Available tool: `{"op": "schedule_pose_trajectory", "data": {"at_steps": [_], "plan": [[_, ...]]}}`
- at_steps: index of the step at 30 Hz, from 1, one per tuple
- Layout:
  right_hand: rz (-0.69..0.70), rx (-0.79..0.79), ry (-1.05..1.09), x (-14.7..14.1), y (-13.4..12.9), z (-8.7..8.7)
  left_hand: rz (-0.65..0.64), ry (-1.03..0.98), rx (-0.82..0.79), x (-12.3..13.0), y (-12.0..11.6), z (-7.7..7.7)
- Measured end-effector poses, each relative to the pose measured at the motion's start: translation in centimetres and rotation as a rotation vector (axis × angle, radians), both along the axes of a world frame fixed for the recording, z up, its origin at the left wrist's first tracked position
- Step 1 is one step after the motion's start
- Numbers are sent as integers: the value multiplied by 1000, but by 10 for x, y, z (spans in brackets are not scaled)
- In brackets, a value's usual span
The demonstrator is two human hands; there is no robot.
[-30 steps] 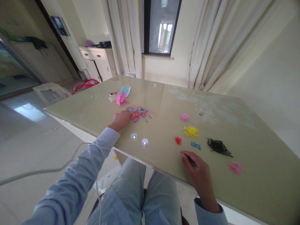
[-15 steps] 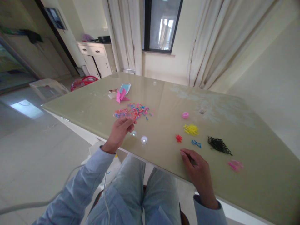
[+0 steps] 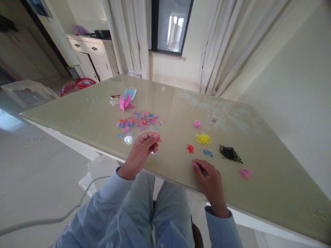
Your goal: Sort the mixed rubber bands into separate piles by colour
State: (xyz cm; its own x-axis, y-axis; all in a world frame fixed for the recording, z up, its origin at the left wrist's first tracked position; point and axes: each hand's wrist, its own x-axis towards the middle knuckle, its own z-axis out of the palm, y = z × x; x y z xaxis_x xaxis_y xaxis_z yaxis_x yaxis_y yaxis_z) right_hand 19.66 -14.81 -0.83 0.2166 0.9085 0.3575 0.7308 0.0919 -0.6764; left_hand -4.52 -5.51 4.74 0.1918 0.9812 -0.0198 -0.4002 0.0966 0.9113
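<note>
Left hand [image 3: 142,150], pinched closed on a small orange-red piece [image 3: 158,134]; red pile [image 3: 190,148] rightward on counter [image 3: 170,165], nearer the right hand [image 3: 210,177], loosely curled, contents, if any, indeterminable.

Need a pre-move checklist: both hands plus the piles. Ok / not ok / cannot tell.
1. Left hand clear of the mixed pile: ok, a gap shows.
2. Piece secure in its pinch: cannot tell; something reddish seems to show at the fingertips, too small to confirm.
3. Right hand free: cannot tell; fingers curled, inside hidden.
4. Red pile, yellow pile, blue pile and black pile separate: ok.
5. Mixed pile single-colour: not ok; pink, red and blue pieces intermingle.
</note>
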Motion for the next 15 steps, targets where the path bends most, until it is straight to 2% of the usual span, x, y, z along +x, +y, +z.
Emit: {"op": "schedule_pose_trajectory", "data": {"at_steps": [8,12,15], "plan": [[7,-4,-19,-2,0,2,-76,-27,-24,24,-21,19],[8,4,-35,-3,-1,3,-122,-9,22,39,-28,26],[6,7,-25,-4,-1,3,-147,70,81,51,-27,26]]}}
